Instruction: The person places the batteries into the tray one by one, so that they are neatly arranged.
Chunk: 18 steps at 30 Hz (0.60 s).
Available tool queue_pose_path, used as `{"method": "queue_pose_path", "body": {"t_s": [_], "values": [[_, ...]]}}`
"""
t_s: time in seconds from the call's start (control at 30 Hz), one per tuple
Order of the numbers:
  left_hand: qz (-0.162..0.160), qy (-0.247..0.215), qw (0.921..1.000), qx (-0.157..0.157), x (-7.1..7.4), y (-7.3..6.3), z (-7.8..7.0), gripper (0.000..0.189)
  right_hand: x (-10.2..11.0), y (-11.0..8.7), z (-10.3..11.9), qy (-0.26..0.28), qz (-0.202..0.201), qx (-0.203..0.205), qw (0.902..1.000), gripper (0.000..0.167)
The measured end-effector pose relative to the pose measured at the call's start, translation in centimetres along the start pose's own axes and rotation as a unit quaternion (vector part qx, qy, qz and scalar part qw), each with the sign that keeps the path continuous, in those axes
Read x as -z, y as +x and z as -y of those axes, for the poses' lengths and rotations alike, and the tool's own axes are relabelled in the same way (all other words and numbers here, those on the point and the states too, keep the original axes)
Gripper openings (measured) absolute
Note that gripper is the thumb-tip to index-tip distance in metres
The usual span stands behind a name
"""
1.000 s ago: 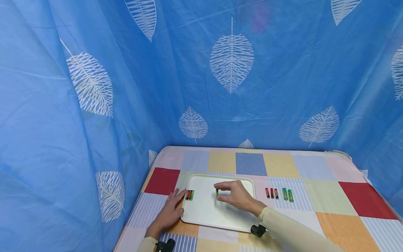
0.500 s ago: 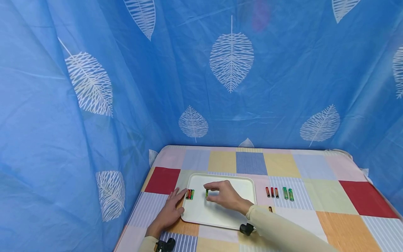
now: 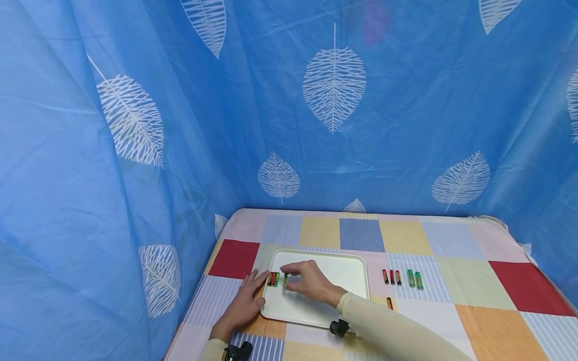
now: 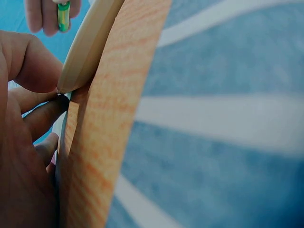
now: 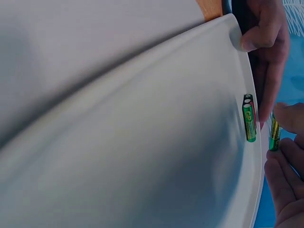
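My right hand pinches a green battery upright between thumb and fingers, over the left part of a white tray. Just left of it, a short row of red and green batteries lies side by side along the tray's left rim. In the right wrist view the nearest battery in this row is green, and the pinched battery shows a yellow-and-green label. My left hand rests at the tray's left edge, fingers extended along it and thumb at the rim.
Right of the tray, red batteries and larger green batteries lie in a row on the patchwork tablecloth. One more battery lies nearer, close to my right sleeve. A blue curtain stands behind and to the left.
My right hand has moved left across the tray with the green battery, up close to the row. The lone battery beside my sleeve has come into view. My left hand stays put.
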<state>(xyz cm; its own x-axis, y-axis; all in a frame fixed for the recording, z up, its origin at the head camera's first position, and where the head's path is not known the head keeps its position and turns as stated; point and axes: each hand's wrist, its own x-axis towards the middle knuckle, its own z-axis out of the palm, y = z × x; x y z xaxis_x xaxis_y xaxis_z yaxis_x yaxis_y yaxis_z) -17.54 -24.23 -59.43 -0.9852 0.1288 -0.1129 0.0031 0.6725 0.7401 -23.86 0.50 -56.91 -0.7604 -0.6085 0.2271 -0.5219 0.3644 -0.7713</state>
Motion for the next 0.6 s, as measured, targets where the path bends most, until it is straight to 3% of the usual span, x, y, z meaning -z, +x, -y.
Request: {"method": "queue_pose_path", "body": {"t_s": [0.6], "values": [[-0.003,-0.010,0.9999,-0.013,0.0,0.0,0.3,0.078,-1.2,1.6,-0.5,-0.053,-0.003,-0.030,0.9982,0.046]]}}
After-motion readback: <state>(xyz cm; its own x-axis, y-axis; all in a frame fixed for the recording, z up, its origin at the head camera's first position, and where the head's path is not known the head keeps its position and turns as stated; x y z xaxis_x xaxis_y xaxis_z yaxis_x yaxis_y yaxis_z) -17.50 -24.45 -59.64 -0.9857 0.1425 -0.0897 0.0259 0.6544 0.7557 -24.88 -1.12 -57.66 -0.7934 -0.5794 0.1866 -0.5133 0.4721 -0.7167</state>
